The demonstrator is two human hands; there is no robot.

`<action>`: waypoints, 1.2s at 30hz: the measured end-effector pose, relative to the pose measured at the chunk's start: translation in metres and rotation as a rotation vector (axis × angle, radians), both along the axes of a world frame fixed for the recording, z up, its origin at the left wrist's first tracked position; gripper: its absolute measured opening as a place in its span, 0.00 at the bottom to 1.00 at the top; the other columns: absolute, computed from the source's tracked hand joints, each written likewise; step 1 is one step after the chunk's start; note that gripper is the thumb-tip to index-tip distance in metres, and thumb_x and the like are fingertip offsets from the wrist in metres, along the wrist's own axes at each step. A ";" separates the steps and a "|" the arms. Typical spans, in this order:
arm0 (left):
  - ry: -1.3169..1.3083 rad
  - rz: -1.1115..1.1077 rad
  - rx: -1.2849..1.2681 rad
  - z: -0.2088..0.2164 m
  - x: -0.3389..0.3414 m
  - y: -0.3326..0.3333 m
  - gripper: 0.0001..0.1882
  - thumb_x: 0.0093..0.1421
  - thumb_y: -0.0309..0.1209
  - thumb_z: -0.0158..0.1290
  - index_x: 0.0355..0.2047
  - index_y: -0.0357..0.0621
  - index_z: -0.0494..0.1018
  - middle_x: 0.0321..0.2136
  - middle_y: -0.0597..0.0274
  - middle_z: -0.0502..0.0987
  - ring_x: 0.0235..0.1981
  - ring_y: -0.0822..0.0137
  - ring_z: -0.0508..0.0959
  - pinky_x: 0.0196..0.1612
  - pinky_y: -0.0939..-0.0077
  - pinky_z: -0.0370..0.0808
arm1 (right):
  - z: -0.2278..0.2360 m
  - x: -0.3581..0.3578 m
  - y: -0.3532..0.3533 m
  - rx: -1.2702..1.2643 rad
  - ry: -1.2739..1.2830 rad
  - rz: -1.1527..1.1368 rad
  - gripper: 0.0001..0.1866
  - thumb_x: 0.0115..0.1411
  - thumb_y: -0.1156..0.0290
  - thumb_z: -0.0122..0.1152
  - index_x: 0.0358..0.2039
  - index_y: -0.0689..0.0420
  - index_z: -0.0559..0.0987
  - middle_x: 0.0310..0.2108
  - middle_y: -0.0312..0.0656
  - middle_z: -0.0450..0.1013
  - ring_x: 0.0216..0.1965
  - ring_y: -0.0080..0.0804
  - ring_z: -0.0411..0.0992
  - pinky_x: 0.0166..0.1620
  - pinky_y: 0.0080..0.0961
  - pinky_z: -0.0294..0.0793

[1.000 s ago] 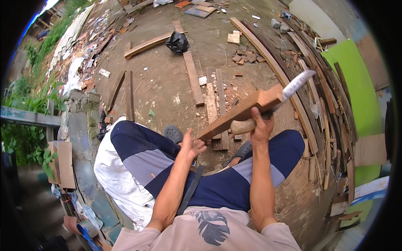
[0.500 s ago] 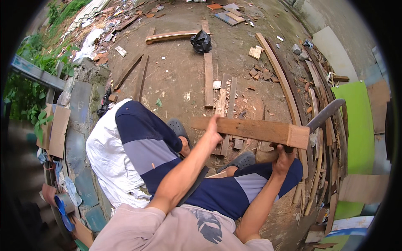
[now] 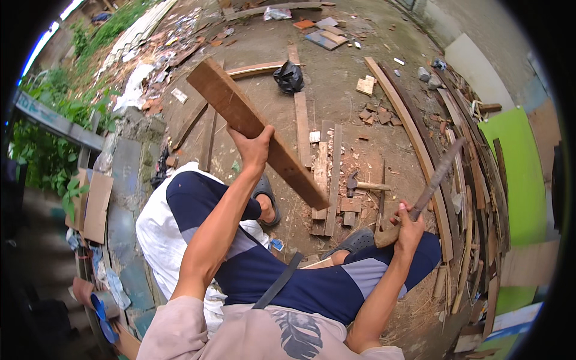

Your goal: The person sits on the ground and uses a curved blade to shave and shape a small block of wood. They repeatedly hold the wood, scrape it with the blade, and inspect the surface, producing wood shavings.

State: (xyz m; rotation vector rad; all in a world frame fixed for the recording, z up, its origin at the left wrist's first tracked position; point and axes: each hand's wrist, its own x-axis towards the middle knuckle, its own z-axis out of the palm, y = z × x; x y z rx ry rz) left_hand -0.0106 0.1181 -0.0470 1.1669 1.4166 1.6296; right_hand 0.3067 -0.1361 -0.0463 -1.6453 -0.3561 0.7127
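My left hand is closed round the edge of a brown wooden plank, holding it in the air at a slant, its far end up to the left and its near end toward the middle. In my right hand, above my right knee, is a machete with a wooden handle, its dark blade pointing up and to the right. The machete and the plank are apart. A hammer with a wooden handle lies on the ground between the hands, beside several short wood strips.
Long planks and a pile of scrap wood run along the right. A black plastic bag rests on timber ahead. Broken tile pieces lie on the dirt. A low block wall stands at the left.
The plank has swung from level in front of my knees to a slant at the upper left, away from my right hand. The machete stays in my right hand, and the hammer is now uncovered.
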 end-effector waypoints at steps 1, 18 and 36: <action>0.064 -0.045 0.015 0.006 0.001 -0.004 0.51 0.46 0.31 0.68 0.65 0.36 0.50 0.57 0.46 0.64 0.57 0.54 0.69 0.61 0.62 0.66 | -0.002 -0.004 0.001 0.003 -0.005 0.021 0.10 0.63 0.71 0.69 0.37 0.62 0.77 0.46 0.47 0.79 0.34 0.25 0.75 0.31 0.23 0.81; 0.391 -1.057 0.132 0.029 0.045 -0.045 0.51 0.40 0.40 0.68 0.64 0.35 0.61 0.47 0.42 0.78 0.49 0.54 0.79 0.55 0.64 0.74 | -0.032 -0.038 0.024 0.017 -0.086 0.242 0.23 0.63 0.52 0.70 0.38 0.62 0.79 0.36 0.45 0.82 0.28 0.26 0.79 0.33 0.25 0.81; 1.031 -1.248 0.190 -0.024 0.150 0.054 0.53 0.46 0.63 0.63 0.58 0.29 0.68 0.35 0.37 0.81 0.37 0.47 0.84 0.44 0.57 0.81 | -0.101 0.081 0.029 -0.540 -0.003 0.106 0.27 0.62 0.53 0.65 0.37 0.72 0.80 0.34 0.51 0.79 0.31 0.42 0.79 0.36 0.37 0.78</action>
